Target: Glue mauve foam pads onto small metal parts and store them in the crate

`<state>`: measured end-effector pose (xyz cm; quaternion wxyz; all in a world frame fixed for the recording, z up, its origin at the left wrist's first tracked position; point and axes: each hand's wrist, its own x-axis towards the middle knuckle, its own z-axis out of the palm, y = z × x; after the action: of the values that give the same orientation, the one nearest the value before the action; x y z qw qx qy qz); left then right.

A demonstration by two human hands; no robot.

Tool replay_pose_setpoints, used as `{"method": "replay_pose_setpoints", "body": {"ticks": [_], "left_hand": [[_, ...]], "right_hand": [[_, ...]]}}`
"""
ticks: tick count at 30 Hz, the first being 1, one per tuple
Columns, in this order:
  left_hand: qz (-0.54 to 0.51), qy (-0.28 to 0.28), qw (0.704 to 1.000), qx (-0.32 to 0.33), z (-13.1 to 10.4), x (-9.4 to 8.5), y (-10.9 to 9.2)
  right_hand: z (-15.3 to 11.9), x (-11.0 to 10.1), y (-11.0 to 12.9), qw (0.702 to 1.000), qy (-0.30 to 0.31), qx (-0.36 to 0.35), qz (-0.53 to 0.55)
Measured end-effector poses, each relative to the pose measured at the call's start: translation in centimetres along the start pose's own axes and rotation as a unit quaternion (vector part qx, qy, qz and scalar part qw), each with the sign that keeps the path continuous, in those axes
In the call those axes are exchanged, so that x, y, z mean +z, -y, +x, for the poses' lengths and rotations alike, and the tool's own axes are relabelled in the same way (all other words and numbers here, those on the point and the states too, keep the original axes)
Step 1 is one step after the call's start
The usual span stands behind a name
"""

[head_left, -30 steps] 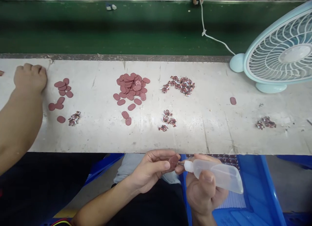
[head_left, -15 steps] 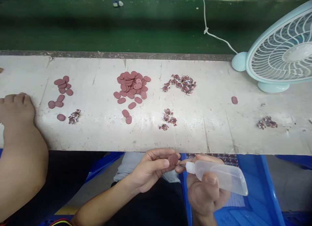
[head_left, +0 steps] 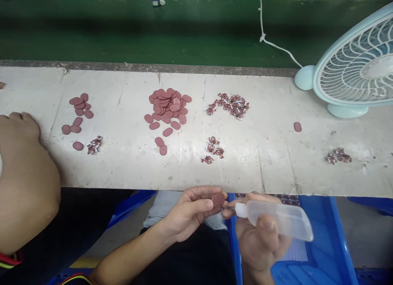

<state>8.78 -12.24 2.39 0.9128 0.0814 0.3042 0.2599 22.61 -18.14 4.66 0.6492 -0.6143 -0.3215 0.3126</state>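
Observation:
Between the thumb and fingers of my left hand is a reddish-brown oval disc, held just below the table's front edge. My right hand is wrapped round a translucent squeeze bottle with a white cap and a thin metal needle tip. The bottle lies nearly level, and its needle points left at the lower edge of the disc. Whether the tip touches the disc I cannot tell. Beyond my hands, a pile of similar oval discs lies on the table, with small brown-and-white pieces to its right.
A light blue fan stands at the right, its white cord running back. Below the table is a blue tray with rows of brown pieces. Another person's arm rests at the left beside more discs. A single disc lies near the fan.
The view has shifted slightly. Both hands keep their grips, with the bottle's needle still at the disc. The other person's arm at the left has moved a little.

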Motion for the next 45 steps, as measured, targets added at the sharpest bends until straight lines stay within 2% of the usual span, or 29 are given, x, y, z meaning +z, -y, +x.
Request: {"method": "replay_pose_setpoints", "body": {"ticks": [2, 3, 5, 7, 9, 10, 11, 12, 13, 14, 15, 16, 17, 18, 19, 20, 22, 23, 24, 25, 27, 30, 32, 34, 36, 39, 42, 45], "left_hand": [[-0.002, 0.003, 1.000, 0.005, 0.0, 0.0, -0.2], [0.000, 0.005, 1.000, 0.007, 0.0, 0.0, -0.3], [0.003, 0.008, 1.000, 0.011, -0.1, 0.1, -0.6], [0.008, 0.010, 1.000, 0.018, -0.1, 0.1, -0.8], [0.012, 0.010, 0.999, 0.028, -0.3, 0.0, -1.1], [0.013, 0.009, 0.999, 0.033, -0.3, -0.1, -1.3], [0.013, 0.007, 0.999, 0.038, -0.4, -0.2, -1.5], [0.011, 0.005, 0.999, 0.043, -0.5, -0.3, -1.7], [0.010, 0.002, 0.999, 0.048, -0.6, -0.5, -1.9], [0.009, -0.002, 0.999, 0.052, -0.6, -0.7, -2.1], [0.009, -0.006, 0.998, 0.056, -0.7, -0.8, -2.3], [0.009, -0.010, 0.998, 0.059, -0.7, -1.0, -2.5], [0.008, -0.015, 0.998, 0.061, -0.7, -1.1, -2.7], [0.008, -0.020, 0.998, 0.063, -0.8, -1.2, -2.9], [0.007, -0.023, 0.998, 0.064, -0.8, -1.3, -3.0], [0.006, -0.024, 0.998, 0.064, -0.8, -1.3, -3.1], [0.004, -0.023, 0.998, 0.066, -0.9, -1.3, -3.4], [0.004, -0.023, 0.997, 0.067, -0.9, -1.3, -3.5], [0.004, -0.023, 0.997, 0.068, -1.0, -1.3, -3.6], [0.004, -0.024, 0.997, 0.069, -1.1, -1.3, -3.6], [0.005, -0.029, 0.997, 0.069, -1.2, -1.3, -3.6], [0.013, -0.041, 0.996, 0.073, -1.2, -1.2, -3.4], [0.032, -0.052, 0.995, 0.083, -1.1, -1.0, -3.2], [0.060, -0.063, 0.991, 0.098, -0.9, -0.7, -2.8], [0.086, -0.065, 0.988, 0.113, -0.7, -0.5, -2.5], [0.105, -0.037, 0.985, 0.131, -0.5, -0.2, -2.2], [0.109, -0.005, 0.985, 0.132, -0.3, -0.2, -2.1], [0.118, -0.013, 0.985, 0.128, -0.3, -0.1, -2.1]], "right_hand": [[1.8, -0.5, 0.4, 0.985, -0.026, 0.095, 0.144], [3.0, -1.0, 0.3, 0.965, -0.027, 0.148, 0.213], [5.6, -2.4, -0.5, 0.916, 0.009, 0.233, 0.327], [8.1, -3.8, -2.0, 0.849, 0.076, 0.273, 0.446], [9.8, -4.8, -3.4, 0.769, 0.148, 0.283, 0.554], [10.2, -5.0, -3.8, 0.739, 0.169, 0.280, 0.590], [10.4, -5.1, -4.0, 0.725, 0.182, 0.274, 0.606], [10.2, -5.0, -4.0, 0.734, 0.183, 0.263, 0.599], [9.8, -4.8, -3.7, 0.769, 0.177, 0.246, 0.563], [9.3, -4.4, -3.3, 0.830, 0.165, 0.217, 0.487], [8.8, -3.8, -2.9, 0.895, 0.147, 0.177, 0.382], [8.3, -3.2, -2.6, 0.945, 0.123, 0.136, 0.271], [8.0, -2.5, -2.3, 0.978, 0.103, 0.091, 0.158], [8.0, -1.7, -2.2, 0.993, 0.098, 0.042, 0.047], [8.2, -1.0, -2.3, 0.992, 0.113, -0.013, -0.060], [8.6, -0.4, -2.5, 0.973, 0.146, -0.070, -0.161], [9.7, 0.5, -3.1, 0.894, 0.235, -0.170, -0.342], [10.3, 0.7, -3.5, 0.853, 0.270, -0.201, -0.399], [10.7, 0.7, -3.8, 0.831, 0.291, -0.212, -0.424], [11.1, 0.6, -4.1, 0.823, 0.300, -0.212, -0.433], [11.2, 0.1, -4.2, 0.829, 0.290, -0.203, -0.432], [9.9, -0.8, -3.3, 0.847, 0.246, -0.191, -0.430], [8.2, -1.3, -2.1, 0.889, 0.214, -0.144, -0.378], [6.2, -1.4, -0.8, 0.941, 0.207, -0.058, -0.261], [4.2, -1.3, 0.2, 0.966, 0.217, 0.024, -0.137], [2.1, -0.7, 0.6, 0.972, 0.215, 0.072, -0.069], [1.5, -0.1, 0.5, 0.972, 0.207, 0.079, -0.081], [1.8, 0.2, 0.9, 0.967, 0.221, 0.061, -0.110]]}}
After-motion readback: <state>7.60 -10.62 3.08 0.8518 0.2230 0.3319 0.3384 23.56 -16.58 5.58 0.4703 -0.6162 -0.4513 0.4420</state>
